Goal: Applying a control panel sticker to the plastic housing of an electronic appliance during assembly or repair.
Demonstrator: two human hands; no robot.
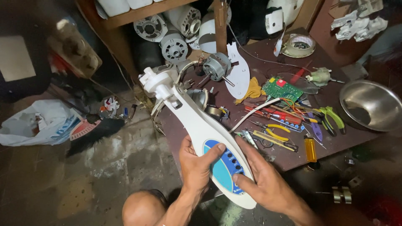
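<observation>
I hold a long white plastic fan housing point(190, 115) with a blue control panel point(226, 169) at its near end and a round white joint at its far end. My left hand point(197, 165) grips the housing's left side, thumb lying on the blue panel. My right hand point(261, 178) supports the right edge, fingers spread along it, thumb touching the panel. The housing slants up and to the left over the edge of a low brown table point(268, 62).
The table holds an electric motor point(215, 67), a green circuit board point(281, 88), pliers and screwdrivers point(289, 121), a yellow lighter point(310, 149), a tape roll point(299, 45) and a steel bowl point(370, 104). More motors point(173, 47) sit under a shelf. A plastic bag point(39, 121) lies on the floor.
</observation>
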